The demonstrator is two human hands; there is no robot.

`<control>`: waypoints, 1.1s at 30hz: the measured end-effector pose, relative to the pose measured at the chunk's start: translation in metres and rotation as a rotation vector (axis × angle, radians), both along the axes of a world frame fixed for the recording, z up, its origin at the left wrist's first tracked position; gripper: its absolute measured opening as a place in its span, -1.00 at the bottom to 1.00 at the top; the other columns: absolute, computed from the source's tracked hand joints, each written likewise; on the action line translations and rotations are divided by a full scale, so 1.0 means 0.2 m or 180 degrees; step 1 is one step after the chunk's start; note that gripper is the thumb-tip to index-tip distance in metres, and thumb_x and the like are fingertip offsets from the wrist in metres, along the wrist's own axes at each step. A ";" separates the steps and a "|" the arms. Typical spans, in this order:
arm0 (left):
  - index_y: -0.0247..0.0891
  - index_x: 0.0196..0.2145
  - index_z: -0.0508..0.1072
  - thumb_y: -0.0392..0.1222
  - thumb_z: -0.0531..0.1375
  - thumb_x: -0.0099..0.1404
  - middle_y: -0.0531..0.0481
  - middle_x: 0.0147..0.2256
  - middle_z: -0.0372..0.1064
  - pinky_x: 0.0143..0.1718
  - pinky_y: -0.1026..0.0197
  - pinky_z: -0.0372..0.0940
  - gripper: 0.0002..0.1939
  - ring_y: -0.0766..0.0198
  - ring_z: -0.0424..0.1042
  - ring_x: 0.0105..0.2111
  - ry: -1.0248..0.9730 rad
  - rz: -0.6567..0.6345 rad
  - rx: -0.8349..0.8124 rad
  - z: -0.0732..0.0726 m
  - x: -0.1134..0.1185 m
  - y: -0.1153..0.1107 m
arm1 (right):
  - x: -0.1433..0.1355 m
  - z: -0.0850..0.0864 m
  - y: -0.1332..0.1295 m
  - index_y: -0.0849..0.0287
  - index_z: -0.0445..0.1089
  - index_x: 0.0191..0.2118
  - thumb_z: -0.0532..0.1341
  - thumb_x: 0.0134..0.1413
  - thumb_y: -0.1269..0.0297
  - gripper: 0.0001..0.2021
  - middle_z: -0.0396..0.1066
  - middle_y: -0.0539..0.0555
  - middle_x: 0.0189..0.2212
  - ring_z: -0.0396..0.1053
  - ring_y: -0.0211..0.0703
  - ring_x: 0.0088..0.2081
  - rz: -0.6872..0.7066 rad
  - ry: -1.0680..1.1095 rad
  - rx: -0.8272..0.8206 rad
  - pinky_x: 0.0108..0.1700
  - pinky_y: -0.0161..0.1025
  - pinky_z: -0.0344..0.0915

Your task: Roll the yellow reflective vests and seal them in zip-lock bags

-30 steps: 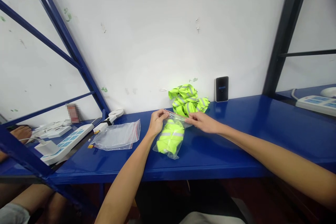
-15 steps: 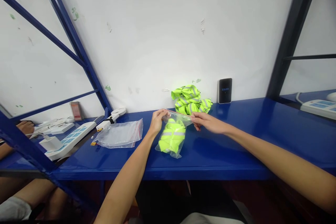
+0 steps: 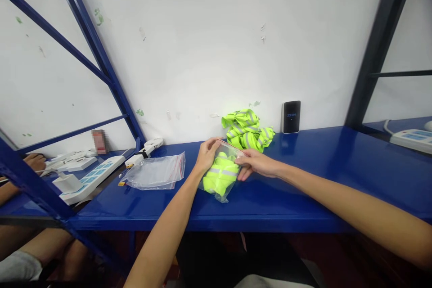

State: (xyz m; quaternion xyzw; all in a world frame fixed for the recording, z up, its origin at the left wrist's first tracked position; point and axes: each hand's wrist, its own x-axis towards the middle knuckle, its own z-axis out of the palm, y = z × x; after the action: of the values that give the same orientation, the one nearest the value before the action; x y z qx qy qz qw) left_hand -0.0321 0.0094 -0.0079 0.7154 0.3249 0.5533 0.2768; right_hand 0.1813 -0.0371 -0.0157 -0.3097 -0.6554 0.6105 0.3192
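A clear zip bag (image 3: 221,195) with a folded yellow-green reflective item (image 3: 219,180) inside lies on the blue table (image 3: 290,198). My left hand (image 3: 207,155) pinches the bag's top left corner by the red-edged strip. At the top right corner, the fingers of my right hand (image 3: 256,163) grip the plastic. Behind the bag, against the wall, is a loose pile of yellow-green reflective straps (image 3: 248,129). Flat clear bags (image 3: 153,173) with red strips are stacked to the left.
A black-faced device with a clock display (image 3: 291,117) leans on the wall. Left are a white fan (image 3: 153,143), a power strip (image 3: 96,179), blue frame bars (image 3: 101,63) and another person's hand (image 3: 34,162). Another power strip (image 3: 413,138) is far right.
My right hand has moved slightly left and down, closer to my left hand. The bag's top edge, stretched level before, now slants down to the right.
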 end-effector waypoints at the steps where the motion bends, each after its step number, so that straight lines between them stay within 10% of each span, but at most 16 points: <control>1: -0.27 -0.12 0.50 -0.06 0.16 0.26 -0.08 -0.20 0.50 -0.16 0.21 0.27 -0.69 0.20 0.43 -0.19 -0.0157 0.0125 0.0155 0.04 -0.03 0.00 | -0.03 0.01 0.02 0.24 0.30 -0.14 0.23 0.14 0.24 -0.77 0.53 0.14 -0.39 0.55 -0.12 -0.44 -0.0135 0.0158 -0.0024 -0.39 -0.24 0.52; 6: -0.26 -0.21 0.47 -0.13 0.05 0.30 -0.07 -0.22 0.44 -0.16 0.20 0.27 -0.75 0.20 0.40 -0.16 -0.1272 0.1474 0.1615 0.30 -0.21 -0.04 | -0.24 0.13 0.18 0.19 0.22 -0.02 0.09 0.26 0.30 -0.80 0.53 0.13 -0.36 0.56 -0.13 -0.27 -0.0699 0.1049 -0.0039 -0.13 -0.18 0.50; 9: -0.27 -0.26 0.45 -0.16 -0.01 0.32 -0.04 -0.28 0.41 -0.14 0.20 0.24 -0.74 0.22 0.39 -0.21 -0.1135 0.2084 0.1839 0.35 -0.27 -0.05 | -0.33 0.21 0.30 0.19 0.01 0.20 -0.17 0.33 -0.06 -0.49 0.50 0.21 -0.24 0.55 -0.05 -0.25 -0.0451 0.0585 -0.0356 -0.17 -0.03 0.49; 13: -0.24 -0.27 0.50 -0.13 0.03 0.30 -0.11 -0.22 0.47 -0.04 0.11 0.19 -0.74 0.11 0.38 -0.15 0.0851 0.1947 0.0817 0.18 -0.24 0.02 | -0.28 0.30 0.36 0.29 0.00 0.25 -0.01 0.26 -0.03 -0.40 0.46 0.32 -0.24 0.51 0.11 -0.27 -0.1356 -0.1071 0.1087 -0.12 0.13 0.40; 19: -0.23 -0.09 0.50 -0.02 0.08 0.26 -0.26 -0.06 0.42 0.11 -0.10 0.05 -0.64 -0.11 0.25 0.08 0.2895 0.1626 -0.0130 -0.09 -0.17 0.10 | -0.02 0.38 0.46 0.13 0.16 0.21 0.19 0.08 0.19 -0.44 0.13 0.31 0.22 0.06 0.35 0.22 -0.2668 -0.2361 0.3251 0.16 0.24 0.07; 22: -0.25 -0.09 0.48 -0.04 0.05 0.29 -0.28 0.01 0.36 0.16 -0.16 -0.02 -0.63 -0.12 0.16 0.14 0.3092 0.1670 -0.0139 -0.12 -0.19 0.13 | 0.08 0.37 0.60 0.08 0.07 0.27 0.35 -0.13 0.04 -0.18 -0.14 0.33 0.33 -0.09 0.49 0.27 -0.2731 -0.2880 0.2752 0.12 0.34 0.03; 26: -0.27 -0.14 0.49 -0.08 0.04 0.30 -0.29 0.02 0.32 0.19 -0.26 -0.09 -0.67 -0.15 0.09 0.18 0.3065 0.1730 -0.0151 -0.14 -0.23 0.16 | 0.16 0.33 0.76 0.21 0.27 0.11 0.35 -0.17 -0.05 -0.29 0.30 0.32 0.04 0.31 0.24 0.01 -0.2497 -0.2748 0.2057 -0.04 0.04 0.27; 33: -0.22 0.01 0.40 -0.13 0.03 0.32 -0.23 0.07 0.26 0.23 -0.14 -0.04 -0.65 -0.06 0.07 0.23 0.1851 0.1525 0.0487 -0.08 -0.13 0.08 | 0.13 0.42 0.64 0.20 0.31 -0.03 0.29 -0.05 0.00 -0.49 0.26 0.25 -0.03 0.30 0.12 -0.04 -0.3534 -0.1568 0.3127 0.00 -0.02 0.26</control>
State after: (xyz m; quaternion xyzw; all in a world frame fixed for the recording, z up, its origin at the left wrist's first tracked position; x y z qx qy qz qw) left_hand -0.0585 0.0260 -0.0234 0.7648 0.5055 0.3989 -0.0182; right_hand 0.2068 0.0915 0.0683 -0.5421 -0.6516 -0.0851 0.5238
